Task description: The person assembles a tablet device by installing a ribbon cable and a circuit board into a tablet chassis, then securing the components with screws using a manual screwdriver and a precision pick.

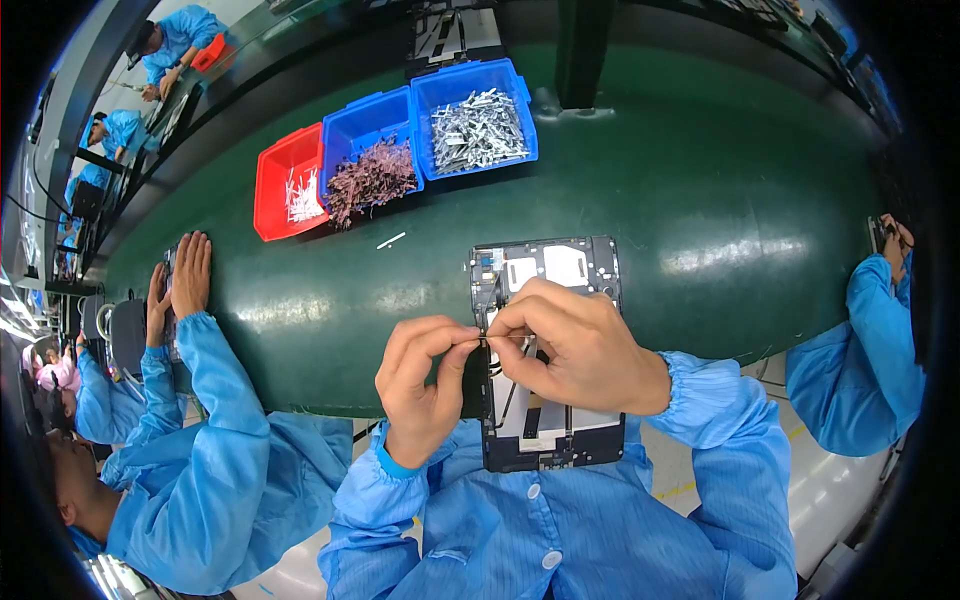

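Observation:
My left hand (pixel 422 378) is closed in a pinch, thumb against forefinger, over the left edge of an opened tablet (pixel 595 437). My right hand (pixel 585 345) pinches too, its fingertips almost touching the left ones. Between them runs a thin, wire-like strip (pixel 487 337), too small to make out fully. Beneath both hands lies the tablet, its black frame, white plates and dark cables exposed. My right hand covers much of its middle, and its near end reaches past the table's front edge.
Beyond the tablet stand a red bin (pixel 268 196) of white strips, a blue bin (pixel 352 115) of brownish-pink parts and another blue bin (pixel 530 125) of silvery pieces. A small white strip (pixel 391 240) lies on the green table (pixel 330 290). Co-workers sit left and right; a dark post (pixel 581 55) rises behind.

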`<action>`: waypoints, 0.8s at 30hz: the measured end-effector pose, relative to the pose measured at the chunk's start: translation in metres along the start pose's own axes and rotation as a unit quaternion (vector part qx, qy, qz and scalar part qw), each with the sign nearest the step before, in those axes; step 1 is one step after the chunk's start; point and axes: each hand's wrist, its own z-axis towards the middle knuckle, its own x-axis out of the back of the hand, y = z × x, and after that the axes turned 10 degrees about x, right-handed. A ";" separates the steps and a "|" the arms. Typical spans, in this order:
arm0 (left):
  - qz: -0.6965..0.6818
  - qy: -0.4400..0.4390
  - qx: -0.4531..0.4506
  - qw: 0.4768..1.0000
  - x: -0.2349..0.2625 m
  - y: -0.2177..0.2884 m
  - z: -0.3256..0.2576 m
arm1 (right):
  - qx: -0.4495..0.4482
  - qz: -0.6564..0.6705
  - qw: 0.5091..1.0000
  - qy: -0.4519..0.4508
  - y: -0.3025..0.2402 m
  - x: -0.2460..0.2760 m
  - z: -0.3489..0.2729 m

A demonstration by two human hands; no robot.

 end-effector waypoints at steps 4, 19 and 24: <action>0.054 -0.008 -0.027 0.998 0.003 0.003 0.001 | -0.001 -0.009 1.000 -0.011 0.000 0.003 0.000; -0.221 -0.178 0.433 0.856 0.007 -0.024 0.024 | -0.040 -0.079 0.994 -0.065 0.032 -0.009 -0.003; -0.209 -0.190 0.442 0.851 0.007 -0.030 0.028 | -0.033 -0.105 0.992 -0.069 0.032 -0.011 -0.003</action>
